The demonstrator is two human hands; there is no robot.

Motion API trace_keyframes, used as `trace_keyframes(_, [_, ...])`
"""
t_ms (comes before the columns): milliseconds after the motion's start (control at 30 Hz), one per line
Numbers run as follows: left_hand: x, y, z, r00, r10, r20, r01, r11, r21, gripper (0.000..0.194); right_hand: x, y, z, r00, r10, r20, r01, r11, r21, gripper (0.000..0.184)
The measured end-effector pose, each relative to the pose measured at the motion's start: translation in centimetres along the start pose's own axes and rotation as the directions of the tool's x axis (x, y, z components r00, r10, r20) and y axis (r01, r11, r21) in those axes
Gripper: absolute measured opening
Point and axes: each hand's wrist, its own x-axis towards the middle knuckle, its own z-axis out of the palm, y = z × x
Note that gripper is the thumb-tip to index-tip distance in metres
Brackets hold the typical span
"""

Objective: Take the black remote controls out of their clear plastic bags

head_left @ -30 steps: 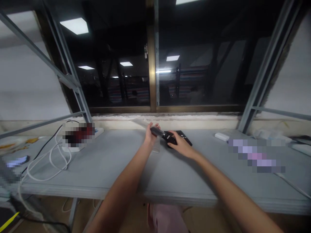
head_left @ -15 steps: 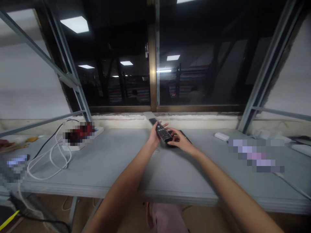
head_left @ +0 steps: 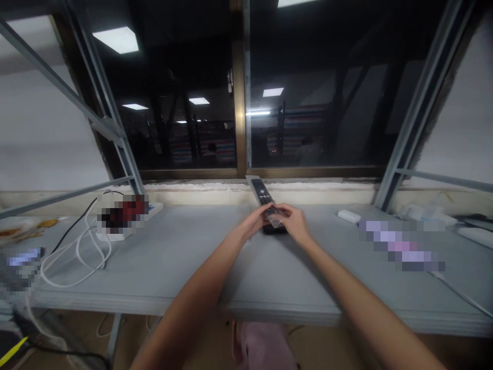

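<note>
A black remote control [head_left: 262, 190] with pale buttons is held tilted above the table, its far end pointing towards the window. Clear plastic wrap [head_left: 275, 219] folds over its near end, and a pale strip of it sticks out past the far end. My left hand [head_left: 254, 222] is closed on the remote from the left, its fingertips at the plastic. From the right, my right hand [head_left: 296, 222] pinches the plastic at the near end. Under the hands lies a black object [head_left: 274, 230], mostly hidden.
The grey table [head_left: 185, 267] stands against a window. To the left lie a blurred-out red and black item [head_left: 122, 213] and a looped white cable [head_left: 79, 252]. On the right are a small white block [head_left: 348, 217] and a blurred-out purple item [head_left: 400, 245]. Metal posts [head_left: 419, 110] flank the table.
The remote has shifted slightly right. My left hand has slid down to its near end, and my fingers have come together there, with a flap of clear plastic now showing between them.
</note>
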Motion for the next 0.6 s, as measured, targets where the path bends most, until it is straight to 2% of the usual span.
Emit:
trace_keyframes(133, [0.0,-0.2,0.1,1.000,-0.001,0.021,0.000,1.000,0.027,0.016,-0.3,-0.7,-0.4,0.997,-0.052,-0.062,0.042,0.988,-0.149,0.027])
trace_keyframes(300, [0.1,0.0,-0.4,0.999,-0.023,0.040,0.019,0.994,0.110,0.015,-0.5,-1.0,-0.7,0.988,-0.123,-0.092,0.079,0.921,-0.382,0.030])
trace_keyframes(433, [0.3,0.2,-1.0,0.999,-0.031,0.033,0.025,0.986,0.164,0.013,-0.6,-1.0,-0.8,0.984,-0.159,-0.079,0.107,0.888,-0.448,0.029])
trace_keyframes(600, [0.6,0.2,-0.9,1.000,-0.012,-0.002,0.012,0.994,0.110,0.014,-0.8,-1.6,-1.0,0.976,-0.214,-0.044,0.157,0.828,-0.539,0.026])
